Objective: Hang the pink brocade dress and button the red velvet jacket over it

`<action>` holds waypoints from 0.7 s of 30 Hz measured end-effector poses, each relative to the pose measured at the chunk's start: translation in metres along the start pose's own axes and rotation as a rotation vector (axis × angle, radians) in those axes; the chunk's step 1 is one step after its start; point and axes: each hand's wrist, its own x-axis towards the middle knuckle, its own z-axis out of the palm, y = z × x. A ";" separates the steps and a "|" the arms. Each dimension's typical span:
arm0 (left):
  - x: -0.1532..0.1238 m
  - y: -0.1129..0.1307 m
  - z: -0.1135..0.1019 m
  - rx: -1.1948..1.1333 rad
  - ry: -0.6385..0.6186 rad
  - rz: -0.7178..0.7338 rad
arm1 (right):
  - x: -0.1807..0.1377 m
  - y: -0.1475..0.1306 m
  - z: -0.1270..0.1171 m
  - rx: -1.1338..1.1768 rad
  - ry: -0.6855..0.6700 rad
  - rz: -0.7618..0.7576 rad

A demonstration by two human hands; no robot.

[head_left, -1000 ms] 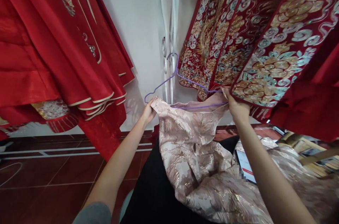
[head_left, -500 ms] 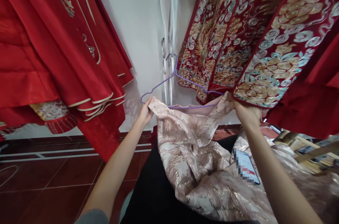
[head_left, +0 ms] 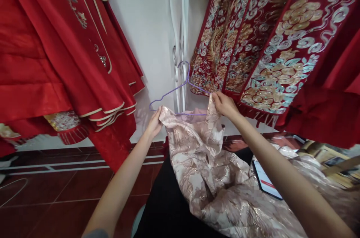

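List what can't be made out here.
All in the head view:
Purple hanger, right end: hidden behind the pink garment and right hand.
Phone, screen text: too small to read.
Embroidered red garment, top: cut off by upper edge.
Gray sleeve: cut off by lower edge.

Pale-pink dress [head_left: 194, 174] glinting beside red garments [head_left: 92, 92]
Metallic streaks are crossing it, the hanger [head_left: 188, 77] is showing purple, the embroidered garment [head_left: 274, 67] is sparkling with gold flowers and silvery spirals.

The dress [head_left: 185, 166] lies over the lap [head_left: 160, 208], the hanger [head_left: 188, 77] behind its neckline, the phone [head_left: 266, 181] on its right part; beyond the dress, garments [head_left: 95, 65] hang left, other garments [head_left: 275, 58] right.
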 end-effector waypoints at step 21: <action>-0.006 0.030 -0.086 0.627 0.214 0.363 | 0.001 0.014 -0.014 -0.102 0.003 -0.092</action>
